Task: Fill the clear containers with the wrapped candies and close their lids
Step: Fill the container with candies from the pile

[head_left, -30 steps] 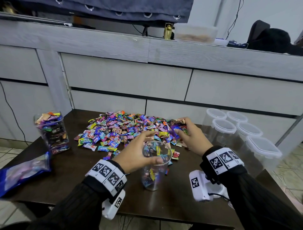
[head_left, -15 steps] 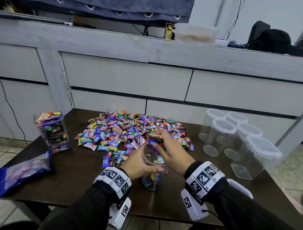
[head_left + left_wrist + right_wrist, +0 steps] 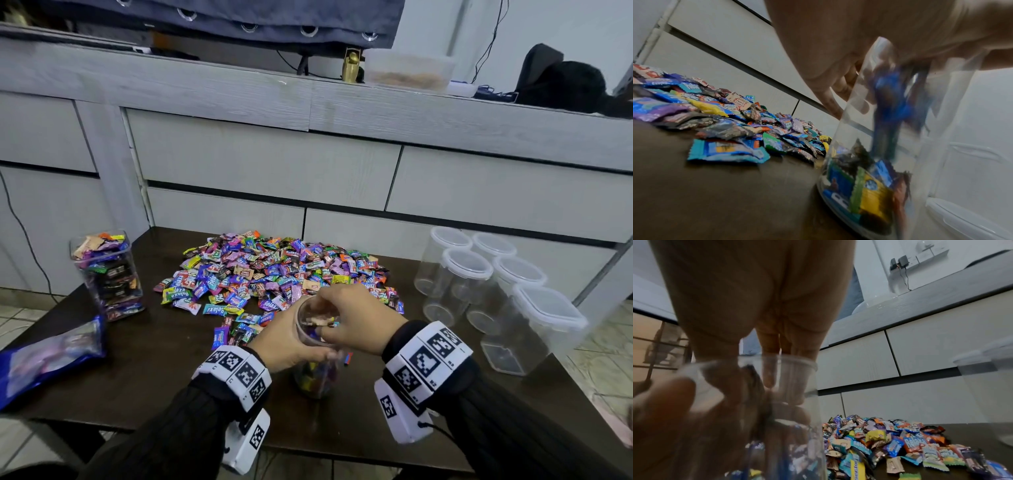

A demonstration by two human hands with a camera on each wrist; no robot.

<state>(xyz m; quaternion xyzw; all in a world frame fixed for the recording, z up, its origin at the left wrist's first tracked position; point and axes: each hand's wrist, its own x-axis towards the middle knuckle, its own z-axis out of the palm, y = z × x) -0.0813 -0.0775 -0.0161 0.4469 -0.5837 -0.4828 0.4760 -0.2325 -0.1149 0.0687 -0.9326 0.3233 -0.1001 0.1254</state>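
A round clear container (image 3: pixel 315 377) stands near the table's front edge, its bottom layered with wrapped candies. My left hand (image 3: pixel 284 342) grips it around the upper wall from the left. My right hand (image 3: pixel 349 315) hovers over its mouth with straight fingers pointing down into the opening. In the left wrist view, blurred blue candies (image 3: pixel 892 104) drop inside the container (image 3: pixel 890 162). The right wrist view shows the fingertips (image 3: pixel 768 376) just inside the rim. The big candy pile (image 3: pixel 274 274) lies right behind the container.
A square container (image 3: pixel 109 277) full of candies stands at the table's left, with a blue bag (image 3: pixel 48 353) in front of it. Several empty lidded clear containers (image 3: pixel 479 284) are grouped at the right. Grey drawers rise behind the dark table (image 3: pixel 154 377).
My right hand left the pile's right side with a handful of candies, came over the container's mouth and let them fall in. The left hand has kept its hold on the container.
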